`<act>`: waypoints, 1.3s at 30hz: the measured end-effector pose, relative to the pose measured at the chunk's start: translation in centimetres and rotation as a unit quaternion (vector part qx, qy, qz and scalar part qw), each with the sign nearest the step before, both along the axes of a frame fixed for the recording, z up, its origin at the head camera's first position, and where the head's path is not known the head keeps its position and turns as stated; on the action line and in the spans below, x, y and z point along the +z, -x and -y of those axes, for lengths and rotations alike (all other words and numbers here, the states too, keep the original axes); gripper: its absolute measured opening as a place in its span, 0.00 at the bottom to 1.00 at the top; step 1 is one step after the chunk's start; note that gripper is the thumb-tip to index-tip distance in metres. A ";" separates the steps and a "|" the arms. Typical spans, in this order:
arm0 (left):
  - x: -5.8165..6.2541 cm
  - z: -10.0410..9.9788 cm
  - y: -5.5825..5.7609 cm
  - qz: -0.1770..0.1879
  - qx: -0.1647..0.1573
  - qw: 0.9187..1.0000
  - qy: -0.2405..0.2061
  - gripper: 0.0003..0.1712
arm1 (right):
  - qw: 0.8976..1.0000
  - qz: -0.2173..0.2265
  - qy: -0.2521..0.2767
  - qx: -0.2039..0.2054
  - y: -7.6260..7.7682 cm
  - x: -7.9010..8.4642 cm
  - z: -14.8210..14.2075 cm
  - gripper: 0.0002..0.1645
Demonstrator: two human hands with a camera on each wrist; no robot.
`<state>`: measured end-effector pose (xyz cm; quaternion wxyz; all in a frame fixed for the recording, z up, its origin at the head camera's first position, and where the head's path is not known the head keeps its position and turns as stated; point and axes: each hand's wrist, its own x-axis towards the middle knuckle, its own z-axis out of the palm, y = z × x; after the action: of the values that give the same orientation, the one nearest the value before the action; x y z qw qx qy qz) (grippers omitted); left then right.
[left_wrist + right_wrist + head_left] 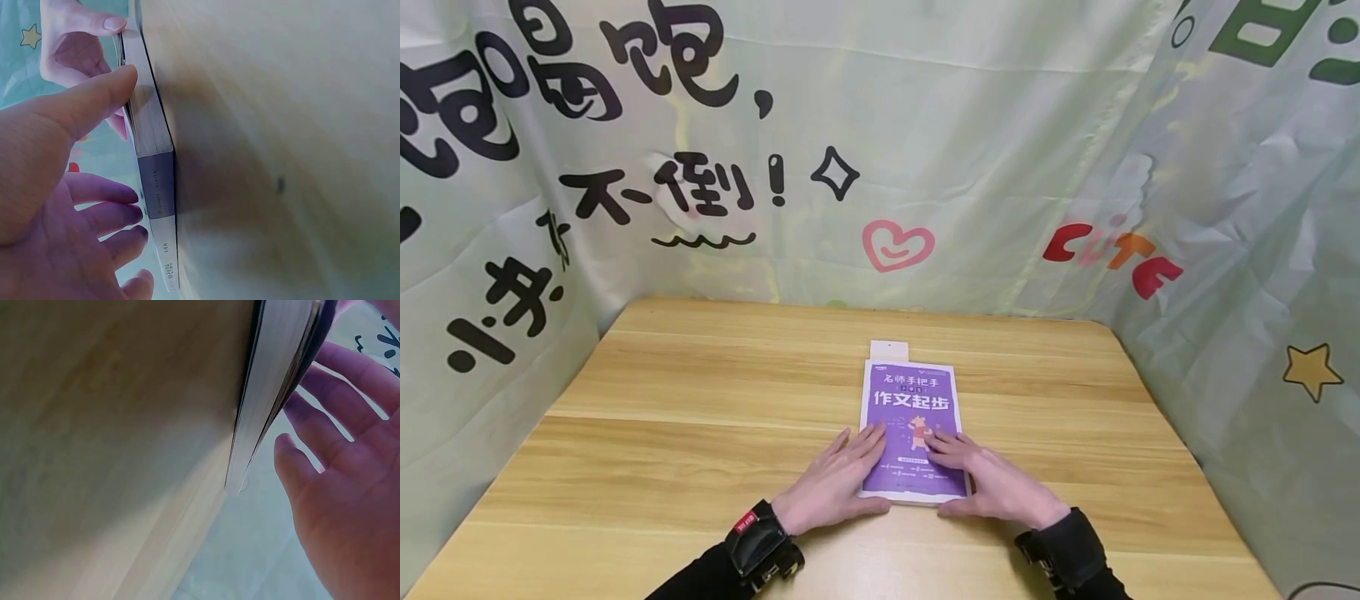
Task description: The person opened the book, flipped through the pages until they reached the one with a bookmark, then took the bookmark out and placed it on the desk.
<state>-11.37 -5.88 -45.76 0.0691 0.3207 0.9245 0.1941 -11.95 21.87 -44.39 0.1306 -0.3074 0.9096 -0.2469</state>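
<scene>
A thick purple paperback book (895,467) with white lettering lies closed on the wooden table, its cover facing up. From the book's top edge sticks out a pale card-like piece (889,351); the rest of it is hidden. My left hand (838,479) rests at the left side of the book, fingers extended onto the cover and thumb by the near edge. On the right side, my right hand (992,483) lies with its fingertips on the cover and its thumb near the bottom right corner. The left wrist view shows the book's spine (159,187) beside the left fingers.
The wooden table (700,400) extends around the book on all sides. Printed fabric curtains (1000,167) hang behind the table and along both sides. A dark cable (1322,586) shows at the bottom right corner. Each wrist carries a black strapped device (760,542).
</scene>
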 end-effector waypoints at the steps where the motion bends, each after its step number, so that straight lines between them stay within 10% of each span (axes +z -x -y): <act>1: 0.0 0.0 0.0 0.001 0.000 1.000 0.000 0.52 | 1.000 0.000 0.001 0.002 0.0 0.0 0.0 0.46; 22: 0.0 0.0 -0.1 0.005 -0.006 1.000 -0.002 0.52 | 0.997 -0.056 0.015 0.055 -0.2 1.1 -1.0 0.18; 39: 0.2 0.2 -0.6 0.021 -0.009 1.000 -0.013 0.51 | 0.988 -0.130 0.062 0.050 -0.4 1.2 -1.3 0.17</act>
<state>-10.76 -6.10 -45.51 0.0862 0.3259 0.9173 0.2117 -11.55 23.18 -43.21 0.0042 -0.3898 0.8853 -0.2535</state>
